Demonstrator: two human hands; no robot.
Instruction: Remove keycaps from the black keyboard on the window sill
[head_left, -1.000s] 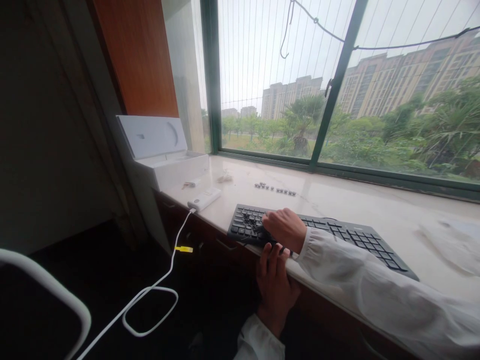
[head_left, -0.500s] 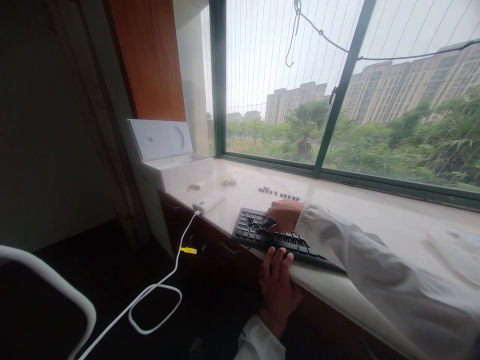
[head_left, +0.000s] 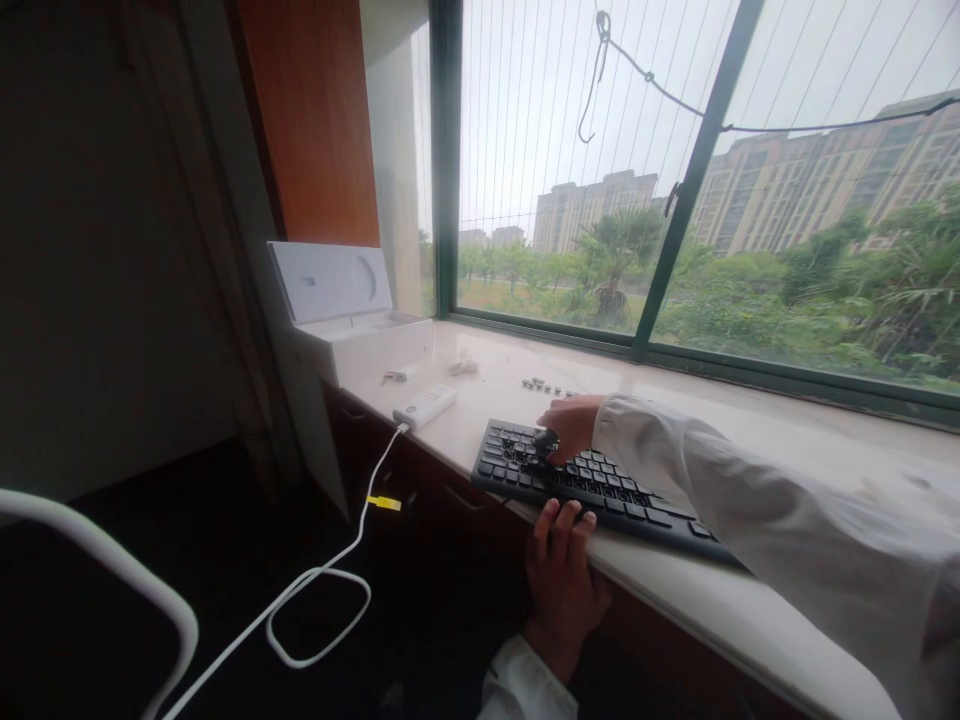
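Both hands: right hand [head_left: 571, 425] on keyboard [head_left: 600, 485], left hand [head_left: 564, 570] at ledge edge [head_left: 675, 590].

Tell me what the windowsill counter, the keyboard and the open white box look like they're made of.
Counter: probably polished marble or similar stone, pale, faintly veined, reflecting the window. Keyboard: matte black plastic, by its dull, separately moulded keys. White box: likely smooth cardboard, with thin flat walls and a hinged lid.

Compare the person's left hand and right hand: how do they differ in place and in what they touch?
The right hand lies on top of the flat black keyboard, pinching a small black piece, perhaps a keycap; the left hand holds nothing. The left hand hangs below the pale stone windowsill, only its fingers on the sill's front edge; the right hand is wholly above the sill. Both wear white sleeves.
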